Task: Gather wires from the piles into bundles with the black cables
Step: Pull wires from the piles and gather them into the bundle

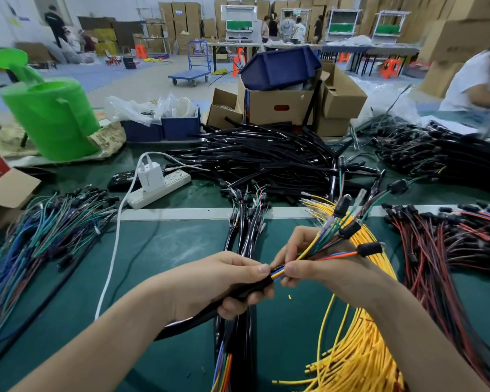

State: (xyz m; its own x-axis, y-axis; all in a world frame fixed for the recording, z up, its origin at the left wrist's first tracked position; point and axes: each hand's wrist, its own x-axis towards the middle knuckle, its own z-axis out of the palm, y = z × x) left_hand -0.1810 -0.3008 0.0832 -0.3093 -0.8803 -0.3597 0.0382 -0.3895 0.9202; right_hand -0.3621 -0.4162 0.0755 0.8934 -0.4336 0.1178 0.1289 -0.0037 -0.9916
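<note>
My left hand (pixel 232 281) grips a black cable sleeve (pixel 198 318) near its open end. My right hand (pixel 317 264) pinches a bunch of coloured wires (pixel 326 250) right where they enter the sleeve; their black connectors (pixel 369 248) fan out up and to the right. Finished black bundles (pixel 244 236) lie straight ahead under my hands. A pile of yellow wires (pixel 357 349) lies to the right, red and black wires (pixel 450 250) lie further right, and blue and green wires (pixel 40 230) lie at the left. A heap of empty black cables (pixel 266 159) sits behind.
A white power strip with a charger (pixel 159 185) and its white cord (pixel 111 267) lie left of centre on the green table (pixel 167 250). Behind stand a green strap roll (pixel 51 117), blue bins (pixel 178 125) and cardboard boxes (pixel 280 106). A person (pixel 475 83) works at the far right.
</note>
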